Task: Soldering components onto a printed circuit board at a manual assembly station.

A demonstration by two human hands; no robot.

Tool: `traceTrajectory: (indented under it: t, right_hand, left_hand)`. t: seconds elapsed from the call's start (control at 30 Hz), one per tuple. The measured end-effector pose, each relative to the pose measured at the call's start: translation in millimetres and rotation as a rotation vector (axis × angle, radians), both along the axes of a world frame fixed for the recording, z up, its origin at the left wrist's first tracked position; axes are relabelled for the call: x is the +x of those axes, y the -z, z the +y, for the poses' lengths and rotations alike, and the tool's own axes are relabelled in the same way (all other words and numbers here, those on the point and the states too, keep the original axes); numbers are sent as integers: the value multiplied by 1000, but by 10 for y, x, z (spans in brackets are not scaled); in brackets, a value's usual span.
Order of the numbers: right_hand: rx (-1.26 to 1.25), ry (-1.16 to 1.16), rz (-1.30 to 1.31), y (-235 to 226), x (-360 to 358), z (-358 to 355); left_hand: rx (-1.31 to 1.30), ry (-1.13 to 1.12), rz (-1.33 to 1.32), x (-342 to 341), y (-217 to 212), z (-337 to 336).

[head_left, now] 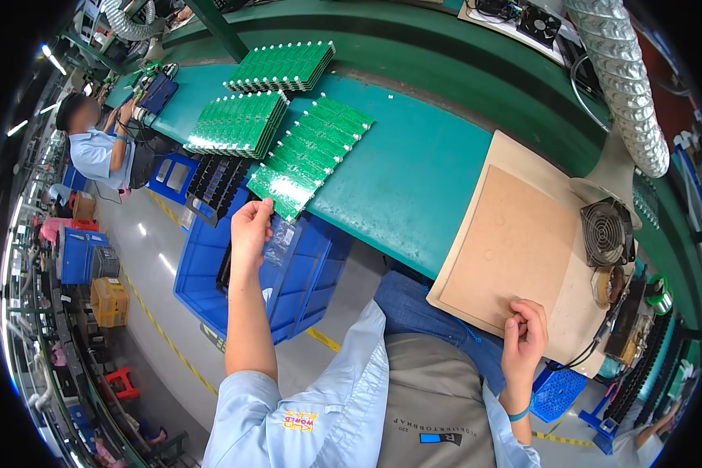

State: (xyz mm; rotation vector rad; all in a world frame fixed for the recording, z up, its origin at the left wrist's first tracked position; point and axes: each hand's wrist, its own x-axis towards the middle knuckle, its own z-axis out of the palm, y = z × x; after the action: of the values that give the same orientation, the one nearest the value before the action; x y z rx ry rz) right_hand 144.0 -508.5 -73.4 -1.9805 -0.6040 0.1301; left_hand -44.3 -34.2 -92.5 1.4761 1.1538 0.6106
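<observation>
My left hand [251,230] is closed at the near corner of a green circuit board panel [312,156], with thumb and fingertips pinching its edge. The panel lies tilted on the teal bench, its near end jutting past the bench edge. Left of it sit two stacks of similar panels, a nearer stack [236,125] and a farther stack [285,66]. My right hand [525,335] hovers by the front edge of a tan work board [515,242]. Its fingers are loosely curled and apart, and nothing shows in them.
Below the bench edge stands a blue bin [304,273], beside a black slotted rack [214,183]. A small fan [607,232] and a solder spool [659,296] sit at right. A silver duct [620,86] hangs above. A co-worker [97,144] sits at far left.
</observation>
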Motion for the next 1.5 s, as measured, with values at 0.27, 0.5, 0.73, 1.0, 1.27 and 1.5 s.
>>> traceTrajectory:
  t: [0.27,0.5,0.73,1.0,1.27,1.5]
  right_hand:
    - [16,2,7,9,7,4]
    - [-3,7,-10,-22,8,30]
    - [-3,11,-28,-18,7,25]
    - [-2,2,-32,-46,0,56]
    - [0,1,-28,-38,2,51]
    - [8,6,-20,-53,-1,26]
  left_hand:
    - [57,-1,-66,-2,44,-41]
    - [-52,19,-102,0,4,-68]
    - [-64,30,-108,-7,-14,-51]
    - [-7,-16,-120,-9,-44,-77]
    - [-57,-77,-164,-16,-16,-89]
    - [-197,-103,-298,-55,102,-57]
